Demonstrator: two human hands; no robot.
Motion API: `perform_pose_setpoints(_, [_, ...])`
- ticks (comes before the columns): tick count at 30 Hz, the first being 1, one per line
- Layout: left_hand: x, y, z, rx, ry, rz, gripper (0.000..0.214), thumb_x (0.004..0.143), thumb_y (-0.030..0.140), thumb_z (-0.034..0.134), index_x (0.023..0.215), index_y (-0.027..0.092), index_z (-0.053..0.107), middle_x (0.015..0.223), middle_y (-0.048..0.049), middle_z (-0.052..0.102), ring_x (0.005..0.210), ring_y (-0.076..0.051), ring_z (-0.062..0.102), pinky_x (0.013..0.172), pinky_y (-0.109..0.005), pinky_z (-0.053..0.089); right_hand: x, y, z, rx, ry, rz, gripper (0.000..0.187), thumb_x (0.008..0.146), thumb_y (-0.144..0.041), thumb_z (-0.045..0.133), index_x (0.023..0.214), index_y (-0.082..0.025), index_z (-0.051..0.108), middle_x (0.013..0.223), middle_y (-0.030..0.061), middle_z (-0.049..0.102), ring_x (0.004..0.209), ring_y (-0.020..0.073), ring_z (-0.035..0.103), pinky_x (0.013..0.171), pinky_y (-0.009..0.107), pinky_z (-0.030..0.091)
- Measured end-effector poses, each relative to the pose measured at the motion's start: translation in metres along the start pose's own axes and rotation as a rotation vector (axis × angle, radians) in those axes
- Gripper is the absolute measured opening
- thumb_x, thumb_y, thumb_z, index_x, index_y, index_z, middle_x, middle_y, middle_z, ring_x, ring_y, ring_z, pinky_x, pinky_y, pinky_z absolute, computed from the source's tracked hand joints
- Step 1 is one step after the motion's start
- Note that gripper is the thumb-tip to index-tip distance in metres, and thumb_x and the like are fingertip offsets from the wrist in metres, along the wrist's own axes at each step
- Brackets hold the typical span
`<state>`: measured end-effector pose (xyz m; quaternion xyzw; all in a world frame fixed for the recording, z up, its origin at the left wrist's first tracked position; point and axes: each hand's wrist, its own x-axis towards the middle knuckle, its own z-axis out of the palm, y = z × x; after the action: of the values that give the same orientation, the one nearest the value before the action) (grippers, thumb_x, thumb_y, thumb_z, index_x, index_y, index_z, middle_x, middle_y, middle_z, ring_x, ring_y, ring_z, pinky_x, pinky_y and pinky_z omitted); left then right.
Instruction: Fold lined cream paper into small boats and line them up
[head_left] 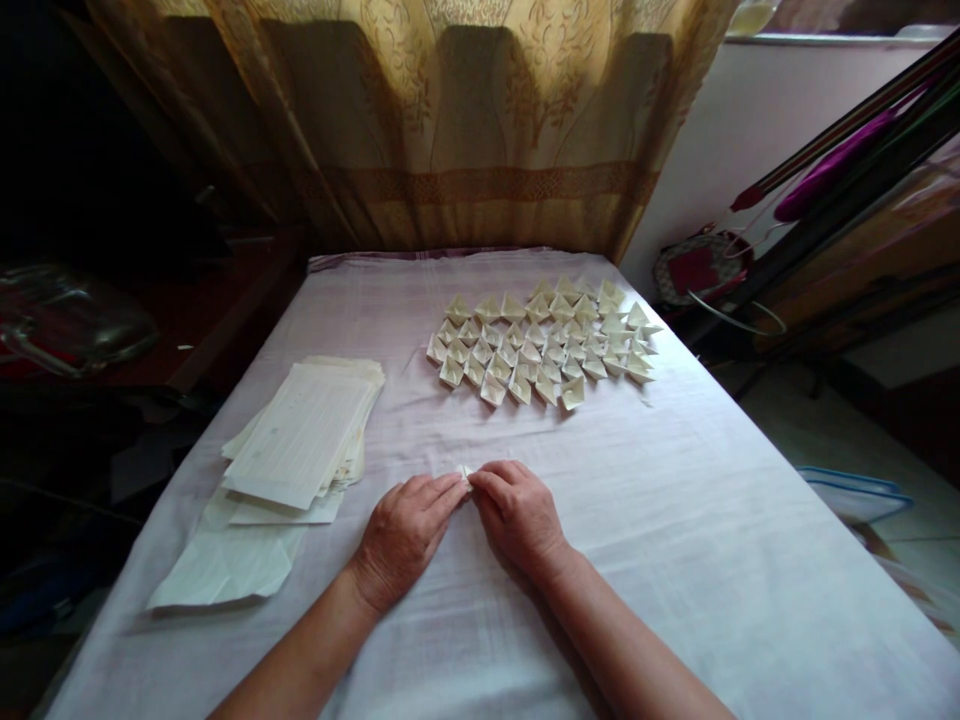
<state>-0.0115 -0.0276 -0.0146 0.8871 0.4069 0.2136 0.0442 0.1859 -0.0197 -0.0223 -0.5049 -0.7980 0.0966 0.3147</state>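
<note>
Between my fingertips, near the middle of the table, is a small folded piece of paper (465, 477), mostly covered by the fingers. My left hand (409, 525) pinches it from the left. From the other side my right hand (519, 512) grips it, knuckles up. Beyond the hands, several folded paper boats (536, 345) stand in close rows. A stack of lined paper sheets (300, 430) lies left of my hands, with loose sheets (232, 560) sticking out on the near side.
A pale cloth covers the table (675, 560). Behind its far edge hangs a gold patterned curtain (450, 130). A patterned bag (701, 268) is beyond the right edge, and a glass jar (71, 320) stands on a dark surface at left.
</note>
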Motion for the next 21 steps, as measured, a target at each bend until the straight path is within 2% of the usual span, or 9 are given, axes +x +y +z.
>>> perform_pose_setpoints(5, [-0.0016, -0.0004, 0.0001, 0.022, -0.011, 0.000, 0.039, 0.093, 0.012, 0.050, 0.128, 0.024, 0.060, 0.122, -0.0065, 0.069, 0.106, -0.022, 0.064, 0.087, -0.036, 0.055, -0.0004, -0.0006, -0.0007, 0.004, -0.015, -0.007, 0.021, 0.091, -0.014, 0.055, 0.098, -0.023, 0.072, 0.092, 0.0059, 0.071, 0.084, 0.0195, 0.061, 0.077, 0.030, 0.050])
perform_pose_setpoints(11, [-0.0017, 0.0020, 0.0034, 0.075, -0.028, -0.011, 0.035, 0.093, 0.012, 0.050, 0.124, 0.024, 0.063, 0.122, -0.0063, 0.070, 0.106, -0.022, 0.063, 0.086, -0.036, 0.053, 0.0002, -0.0029, -0.0032, 0.012, -0.021, -0.080, 0.024, 0.096, -0.017, 0.049, 0.101, -0.022, 0.072, 0.104, 0.0066, 0.073, 0.087, 0.0203, 0.061, 0.082, 0.033, 0.051])
perform_pose_setpoints(21, [-0.0007, 0.0016, 0.0036, 0.087, -0.114, -0.050, 0.039, 0.093, 0.014, 0.051, 0.129, 0.028, 0.060, 0.125, -0.0049, 0.067, 0.111, -0.022, 0.058, 0.090, -0.035, 0.047, 0.0076, 0.0015, -0.0076, -0.034, -0.117, -0.150, 0.020, 0.095, -0.015, 0.052, 0.100, -0.022, 0.070, 0.100, 0.0062, 0.072, 0.087, 0.0203, 0.060, 0.081, 0.032, 0.050])
